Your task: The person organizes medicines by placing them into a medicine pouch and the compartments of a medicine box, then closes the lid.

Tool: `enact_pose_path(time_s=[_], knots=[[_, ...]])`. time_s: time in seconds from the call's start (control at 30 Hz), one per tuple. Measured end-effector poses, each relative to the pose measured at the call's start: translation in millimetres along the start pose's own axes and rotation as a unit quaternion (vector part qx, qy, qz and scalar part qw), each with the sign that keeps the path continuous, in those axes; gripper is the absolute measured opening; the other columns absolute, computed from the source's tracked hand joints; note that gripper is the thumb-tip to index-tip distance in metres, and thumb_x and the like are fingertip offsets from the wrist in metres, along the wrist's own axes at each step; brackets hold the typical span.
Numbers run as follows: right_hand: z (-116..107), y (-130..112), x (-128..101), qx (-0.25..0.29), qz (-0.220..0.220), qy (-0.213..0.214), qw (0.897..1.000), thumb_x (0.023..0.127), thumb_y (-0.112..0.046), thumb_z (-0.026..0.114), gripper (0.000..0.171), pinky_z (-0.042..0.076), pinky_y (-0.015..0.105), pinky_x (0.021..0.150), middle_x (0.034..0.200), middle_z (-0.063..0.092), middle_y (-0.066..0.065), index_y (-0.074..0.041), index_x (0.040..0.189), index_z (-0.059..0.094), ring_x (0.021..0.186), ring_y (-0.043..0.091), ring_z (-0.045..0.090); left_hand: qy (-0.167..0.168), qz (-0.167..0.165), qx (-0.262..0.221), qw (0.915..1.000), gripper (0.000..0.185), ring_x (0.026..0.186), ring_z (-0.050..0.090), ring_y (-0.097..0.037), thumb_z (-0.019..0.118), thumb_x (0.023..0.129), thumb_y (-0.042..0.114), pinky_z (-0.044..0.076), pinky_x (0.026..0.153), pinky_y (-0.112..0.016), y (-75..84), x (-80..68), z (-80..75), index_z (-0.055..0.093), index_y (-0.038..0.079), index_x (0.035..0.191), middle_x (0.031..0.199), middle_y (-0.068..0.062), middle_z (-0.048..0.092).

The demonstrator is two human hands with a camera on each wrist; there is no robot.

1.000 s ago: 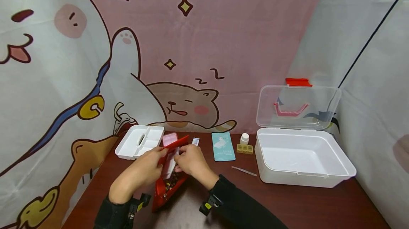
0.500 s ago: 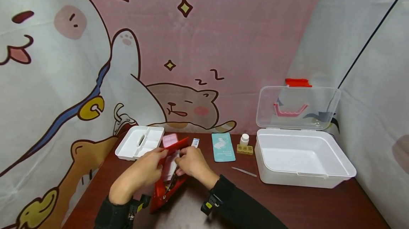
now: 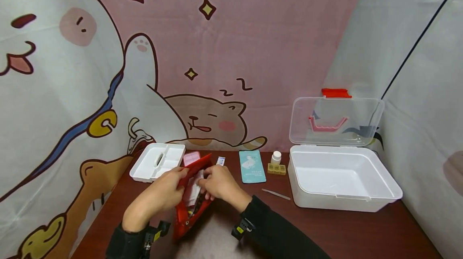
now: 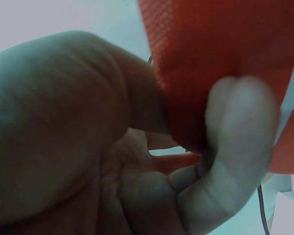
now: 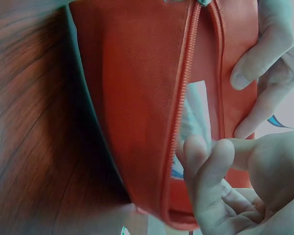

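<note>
A red zippered pouch [image 3: 194,221] stands tilted on the table, its zip undone. My left hand [image 3: 167,191] grips the pouch's left side near the upper rim; in the left wrist view the fingers [image 4: 242,132] curl onto the red fabric [image 4: 186,58]. Inside the opening is a white packet [image 5: 197,110], also visible in the head view between my hands. My right hand [image 3: 218,184] is at the pouch's mouth, thumb and fingers pinching the packet's edge. The fingertips [image 5: 218,152] partly cover it. Small dark and yellowish items lie deeper in the pouch, too small to identify.
Behind the pouch are a white divided case [image 3: 158,162], a pink box [image 3: 191,157] and a small white-blue packet [image 3: 220,161]. Rightward are a teal packet [image 3: 252,166], white bottle [image 3: 276,157], yellow pill box [image 3: 276,169], tweezers [image 3: 276,194] and an opened white storage box [image 3: 345,200].
The white packet sits lower in the pouch than a second ago. My right fingers have shifted slightly right and down along the opening. My left hand keeps its grip on the pouch.
</note>
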State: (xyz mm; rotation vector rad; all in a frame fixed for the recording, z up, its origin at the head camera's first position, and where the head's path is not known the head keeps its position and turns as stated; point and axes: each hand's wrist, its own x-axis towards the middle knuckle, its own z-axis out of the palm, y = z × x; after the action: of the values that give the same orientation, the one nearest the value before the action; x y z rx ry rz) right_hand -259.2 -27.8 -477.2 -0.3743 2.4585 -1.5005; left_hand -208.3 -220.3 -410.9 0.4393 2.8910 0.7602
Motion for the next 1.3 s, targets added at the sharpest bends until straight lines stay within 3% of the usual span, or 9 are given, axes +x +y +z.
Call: enact_pose_path(time_s=[0.17, 0.27, 0.37, 0.47, 0.57, 0.67, 0.83, 1.0, 1.3], knots=[[-8, 5, -1, 0.002, -0.003, 0.012, 1.0, 0.106, -0.031, 0.074, 0.028, 0.064, 0.05, 0.056, 0.067, 0.076, 0.012, -0.005, 0.099, 0.079, 0.041, 0.012, 0.062, -0.006, -0.011, -0.006, 0.9999, 0.053, 0.129, 0.065, -0.03, 0.065, 0.1, -0.001, 0.056, 0.108, -0.054, -0.2, 0.4, -0.1, 0.061, -0.007, 0.152, 0.154, -0.021, 0.063], [-16, 7, -1, 0.005, -0.024, 0.031, 0.999, 0.109, -0.033, 0.069, 0.032, 0.064, 0.051, 0.056, 0.064, 0.075, 0.009, -0.006, 0.096, 0.081, 0.041, 0.012, 0.063, -0.006, -0.014, -0.002, 0.9999, 0.053, 0.12, 0.065, -0.026, 0.066, 0.1, -0.001, 0.057, 0.101, -0.049, -0.7, 1.1, -0.8, 0.062, -0.006, 0.152, 0.152, -0.019, 0.065], [-26, 9, 1, 0.013, -0.041, 0.049, 0.998, 0.11, -0.028, 0.066, 0.03, 0.064, 0.049, 0.054, 0.065, 0.075, 0.009, -0.005, 0.099, 0.082, 0.044, 0.012, 0.064, -0.005, -0.012, 0.005, 0.9999, 0.053, 0.119, 0.065, -0.026, 0.067, 0.099, 0.0, 0.057, 0.101, -0.049, -0.8, 1.5, -1.3, 0.062, -0.005, 0.152, 0.15, -0.018, 0.065], [-37, 12, 2, 0.015, -0.038, 0.061, 0.997, 0.109, -0.022, 0.064, 0.027, 0.064, 0.046, 0.054, 0.069, 0.076, 0.013, -0.003, 0.103, 0.082, 0.047, 0.014, 0.065, -0.003, -0.011, 0.013, 0.9999, 0.054, 0.128, 0.065, -0.028, 0.066, 0.099, 0.0, 0.055, 0.108, -0.053, -0.9, 0.8, -1.4, 0.061, -0.006, 0.153, 0.154, -0.02, 0.063], [-49, 16, 4, -0.027, -0.031, 0.081, 0.996, 0.106, -0.02, 0.064, 0.025, 0.063, 0.039, 0.053, 0.071, 0.077, 0.012, -0.003, 0.107, 0.083, 0.05, 0.016, 0.068, -0.004, -0.012, 0.015, 0.9998, 0.054, 0.135, 0.063, -0.032, 0.065, 0.099, 0.0, 0.053, 0.112, -0.055, -1.7, 0.0, -1.0, 0.061, -0.008, 0.152, 0.159, -0.022, 0.06], [-62, 21, 8, -0.141, -0.038, 0.129, 0.981, 0.103, -0.023, 0.068, 0.022, 0.058, 0.032, 0.059, 0.075, 0.077, 0.005, -0.009, 0.101, 0.085, 0.059, 0.015, 0.069, -0.003, -0.008, 0.016, 0.9998, 0.054, 0.137, 0.063, -0.033, 0.065, 0.099, 0.0, 0.053, 0.113, -0.056, -2.3, -0.5, -0.8, 0.061, -0.009, 0.152, 0.159, -0.023, 0.06], [-83, 31, 19, -0.302, -0.008, 0.193, 0.933, 0.102, -0.032, 0.075, 0.034, 0.053, 0.039, 0.06, 0.075, 0.072, 0.007, -0.011, 0.075, 0.076, 0.07, 0.026, 0.069, 0.003, 0.002, 0.017, 0.9998, 0.054, 0.131, 0.065, -0.031, 0.064, 0.098, -0.001, 0.054, 0.111, -0.055, -3.5, -0.8, -0.3, 0.061, -0.008, 0.151, 0.154, -0.022, 0.063], [-96, 46, 32, -0.329, 0.04, 0.195, 0.923, 0.102, -0.03, 0.077, 0.034, 0.056, 0.044, 0.058, 0.083, 0.074, 0.016, -0.009, 0.076, 0.072, 0.076, 0.036, 0.073, 0.002, 0.001, 0.018, 0.9998, 0.053, 0.125, 0.065, -0.028, 0.065, 0.098, -0.001, 0.055, 0.107, -0.053, -4.0, -0.1, 0.2, 0.063, -0.006, 0.151, 0.151, -0.02, 0.065], [-98, 68, 52, -0.376, 0.06, 0.182, 0.907, 0.1, -0.024, 0.079, 0.027, 0.065, 0.058, 0.08, 0.108, 0.08, 0.026, 0.002, 0.098, 0.082, 0.102, 0.046, 0.077, 0.0, -0.005, 0.015, 0.9999, 0.055, 0.117, 0.064, -0.026, 0.064, 0.097, -0.003, 0.054, 0.099, -0.047, -3.6, 0.9, 0.6, 0.062, -0.005, 0.152, 0.153, -0.021, 0.064]])
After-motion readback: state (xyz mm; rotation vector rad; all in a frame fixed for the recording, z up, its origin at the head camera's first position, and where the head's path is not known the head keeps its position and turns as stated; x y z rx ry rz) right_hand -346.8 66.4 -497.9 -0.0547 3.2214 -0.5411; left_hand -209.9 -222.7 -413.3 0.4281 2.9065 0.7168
